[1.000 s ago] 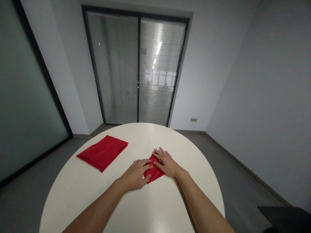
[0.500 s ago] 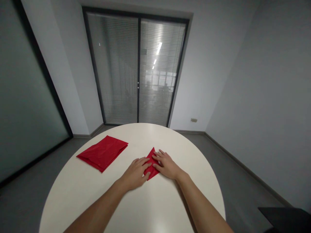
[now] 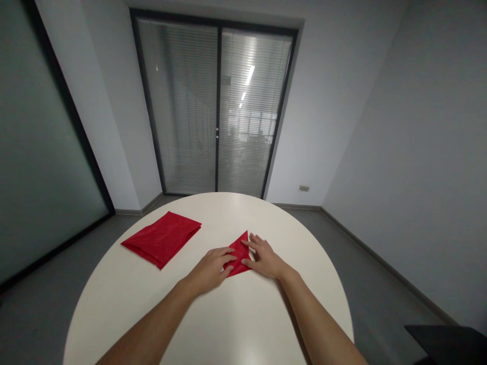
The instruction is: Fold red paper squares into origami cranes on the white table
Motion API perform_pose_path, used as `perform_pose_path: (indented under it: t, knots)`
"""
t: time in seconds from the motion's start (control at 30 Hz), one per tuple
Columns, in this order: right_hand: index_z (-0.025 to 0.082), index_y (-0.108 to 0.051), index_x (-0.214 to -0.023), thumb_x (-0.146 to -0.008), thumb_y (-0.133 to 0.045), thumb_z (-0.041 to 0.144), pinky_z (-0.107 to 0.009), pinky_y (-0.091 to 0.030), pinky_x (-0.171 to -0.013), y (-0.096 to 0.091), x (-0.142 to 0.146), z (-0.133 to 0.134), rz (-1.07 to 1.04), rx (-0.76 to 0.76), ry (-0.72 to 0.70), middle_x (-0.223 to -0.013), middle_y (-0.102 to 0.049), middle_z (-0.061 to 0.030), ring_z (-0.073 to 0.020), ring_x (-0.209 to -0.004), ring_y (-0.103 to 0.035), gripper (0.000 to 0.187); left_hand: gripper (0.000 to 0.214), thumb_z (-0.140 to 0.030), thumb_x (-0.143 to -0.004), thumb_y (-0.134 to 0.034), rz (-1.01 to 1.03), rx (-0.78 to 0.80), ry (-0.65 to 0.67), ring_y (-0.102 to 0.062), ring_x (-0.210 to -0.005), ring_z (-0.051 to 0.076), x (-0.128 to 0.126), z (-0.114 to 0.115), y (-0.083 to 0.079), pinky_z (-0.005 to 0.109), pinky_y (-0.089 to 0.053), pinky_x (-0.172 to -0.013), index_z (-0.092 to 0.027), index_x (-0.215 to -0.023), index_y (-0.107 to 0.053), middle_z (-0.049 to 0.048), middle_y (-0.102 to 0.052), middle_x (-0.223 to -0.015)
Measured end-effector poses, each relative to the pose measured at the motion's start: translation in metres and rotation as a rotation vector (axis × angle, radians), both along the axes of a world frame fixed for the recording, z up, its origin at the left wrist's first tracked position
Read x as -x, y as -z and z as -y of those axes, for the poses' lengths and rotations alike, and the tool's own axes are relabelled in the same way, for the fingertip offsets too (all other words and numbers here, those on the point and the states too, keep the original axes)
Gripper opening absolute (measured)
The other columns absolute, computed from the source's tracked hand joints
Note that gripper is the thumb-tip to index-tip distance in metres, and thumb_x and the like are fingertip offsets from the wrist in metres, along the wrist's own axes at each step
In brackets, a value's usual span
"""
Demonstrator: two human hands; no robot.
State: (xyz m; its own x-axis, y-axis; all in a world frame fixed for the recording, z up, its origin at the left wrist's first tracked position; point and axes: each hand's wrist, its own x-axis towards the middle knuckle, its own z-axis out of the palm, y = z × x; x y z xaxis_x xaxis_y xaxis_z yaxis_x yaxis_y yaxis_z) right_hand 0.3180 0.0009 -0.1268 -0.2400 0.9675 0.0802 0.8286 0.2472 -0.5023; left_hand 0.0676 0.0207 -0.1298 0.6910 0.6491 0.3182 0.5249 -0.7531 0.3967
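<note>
Head view: our left hand (image 3: 208, 268) and right hand (image 3: 265, 259) lie flat with fingers spread, gripping nothing, pressing the small red folded plastic triangle (image 3: 238, 250) mid round white table (image 3: 236, 324). Slick plastic could spring open if either palm lifts unevenly.

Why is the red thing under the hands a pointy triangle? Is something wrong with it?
Nothing looks wrong. The small red sheet is folded to a triangle, pressed flat by the left hand and right hand. The bigger red folded sheet lies flat on the white table.
</note>
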Motion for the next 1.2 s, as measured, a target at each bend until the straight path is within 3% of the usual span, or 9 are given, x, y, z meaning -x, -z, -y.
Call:
perform_pose_path:
  t: [0.17, 0.37, 0.47, 0.6, 0.77, 0.87, 0.97, 1.07, 1.2]
  knots:
    - [0.026, -0.049, -0.151, -0.086, -0.069, 0.056, -0.062, -0.012, -0.123, 0.001, 0.0, 0.0, -0.041, 0.0, -0.018, -0.164, -0.03, -0.0151, -0.037, -0.154, -0.021, 0.074, 0.035, -0.022, -0.096, -0.056, 0.001, 0.009, 0.006, -0.057, -0.13, 0.025, 0.0, 0.0, 0.0, 0.045, -0.042, -0.115, -0.025, -0.128, -0.068, 0.0057, -0.065, -0.139]
    - [0.018, -0.055, -0.146, -0.083, -0.072, 0.055, -0.056, -0.019, -0.124, 0.003, -0.001, -0.002, -0.026, -0.035, 0.0, -0.165, -0.028, -0.017, -0.0373, -0.153, -0.022, 0.076, 0.032, -0.032, -0.099, -0.056, 0.004, -0.048, 0.077, -0.055, -0.132, 0.026, 0.003, 0.002, -0.002, 0.046, -0.041, -0.114, -0.025, -0.127, -0.069, 0.0073, -0.065, -0.138]
    - [0.02, -0.056, -0.146, -0.084, -0.071, 0.056, -0.06, -0.016, -0.123, 0.002, 0.0, -0.001, -0.01, -0.026, -0.007, -0.164, -0.032, -0.0154, -0.0388, -0.152, -0.024, 0.073, 0.033, -0.035, -0.096, -0.061, 0.01, -0.079, 0.09, -0.056, -0.13, 0.028, 0.002, 0.004, -0.004, 0.047, -0.042, -0.114, -0.025, -0.126, -0.069, 0.008, -0.068, -0.134]
    - [0.027, -0.056, -0.145, -0.085, -0.071, 0.055, -0.066, -0.014, -0.121, 0.0, 0.0, 0.0, -0.007, -0.01, -0.024, -0.162, -0.036, -0.0131, -0.0404, -0.151, -0.025, 0.068, 0.033, -0.033, -0.095, -0.062, 0.002, -0.104, 0.096, -0.057, -0.128, 0.029, 0.001, 0.005, -0.007, 0.048, -0.042, -0.113, -0.024, -0.126, -0.069, 0.0082, -0.068, -0.132]
    - [0.027, -0.066, -0.136, -0.084, -0.073, 0.053, -0.058, -0.02, -0.122, -0.002, -0.003, 0.002, -0.022, -0.049, -0.08, -0.16, -0.04, -0.0148, -0.0376, -0.151, -0.027, 0.059, 0.037, -0.02, -0.093, -0.058, -0.025, -0.107, 0.113, -0.059, -0.126, 0.027, 0.003, 0.0, -0.003, 0.046, -0.045, -0.111, -0.024, -0.129, -0.068, 0.0072, -0.068, -0.132]
    - [0.028, -0.067, -0.135, -0.076, -0.077, 0.062, -0.058, -0.02, -0.122, -0.004, -0.004, 0.004, -0.035, -0.026, -0.109, -0.16, -0.041, -0.0139, -0.0388, -0.152, -0.023, 0.069, 0.044, -0.009, -0.09, -0.053, -0.027, -0.113, 0.103, -0.06, -0.124, 0.026, 0.005, -0.003, 0.0, 0.046, -0.045, -0.111, -0.024, -0.128, -0.068, 0.0059, -0.069, -0.131]
    - [0.032, -0.064, -0.137, -0.066, -0.083, 0.065, -0.065, -0.014, -0.12, -0.007, -0.005, 0.006, -0.036, -0.005, -0.142, -0.159, -0.043, -0.0123, -0.0422, -0.153, -0.019, 0.081, 0.044, -0.011, -0.091, -0.053, -0.004, -0.115, 0.101, -0.06, -0.124, 0.026, 0.007, -0.004, -0.001, 0.045, -0.044, -0.11, -0.026, -0.131, -0.066, 0.0046, -0.07, -0.131]
    - [0.031, -0.068, -0.132, -0.069, -0.083, 0.059, -0.065, -0.015, -0.119, -0.012, -0.003, 0.007, -0.036, -0.041, -0.173, -0.151, -0.053, -0.0129, -0.0415, -0.148, -0.032, 0.071, 0.039, -0.023, -0.095, -0.06, 0.006, -0.11, 0.119, -0.061, -0.123, 0.027, 0.006, -0.003, -0.004, 0.046, -0.045, -0.108, -0.028, -0.134, -0.063, 0.0042, -0.069, -0.132]
    - [0.026, -0.077, -0.118, -0.077, -0.079, 0.039, -0.053, -0.035, -0.115, -0.016, 0.002, 0.008, -0.095, -0.122, -0.233, -0.13, -0.07, -0.0121, -0.034, -0.13, -0.057, 0.043, 0.036, -0.029, -0.095, -0.064, -0.013, -0.109, 0.082, -0.064, -0.118, 0.027, 0.004, -0.002, -0.004, 0.045, -0.047, -0.104, -0.026, -0.131, -0.065, 0.0054, -0.07, -0.13]
